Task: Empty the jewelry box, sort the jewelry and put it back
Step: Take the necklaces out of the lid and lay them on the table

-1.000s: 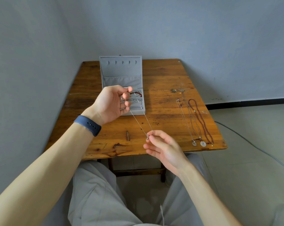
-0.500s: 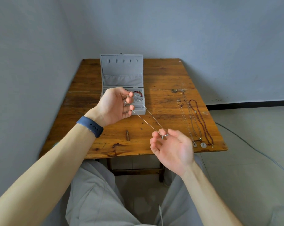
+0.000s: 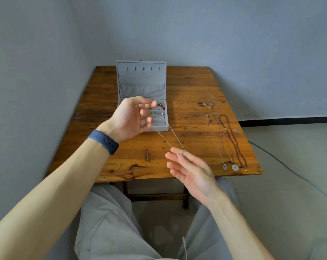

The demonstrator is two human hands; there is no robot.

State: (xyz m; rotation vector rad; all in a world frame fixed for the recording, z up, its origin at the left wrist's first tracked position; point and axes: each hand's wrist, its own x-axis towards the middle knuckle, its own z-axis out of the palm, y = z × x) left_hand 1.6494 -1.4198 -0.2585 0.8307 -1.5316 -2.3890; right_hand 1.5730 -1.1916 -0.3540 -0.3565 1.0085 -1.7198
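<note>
Risks, judged from how things lie: at frame centre-left the left hand (image 3: 130, 117) hangs just above the open jewelry box (image 3: 142, 87), and the thin chain (image 3: 163, 136) runs taut from it in two strands down to the right hand (image 3: 193, 172). More pull could snap a fine link or drag the chain off the left fingers (image 3: 151, 104) back into the tray, among pieces not yet taken out, where it may tangle. At lower centre the pendant (image 3: 178, 155) sits only on fingertips, so a tilt of that palm could let it slide off onto the desk (image 3: 187, 87) or over its near edge to the floor. At far right, the laid-out necklaces (image 3: 225, 141) lie close together, and a careless set-down there could cross the strands. Fingers: the left ones are half curled and spread, with the chain hooked across them rather than pinched. The right fingers (image 3: 175, 160) are almost straight, palm up and slightly apart, carrying the pendant and the chain's bend at their tips. I cannot tell whether the thumb presses it.
</note>
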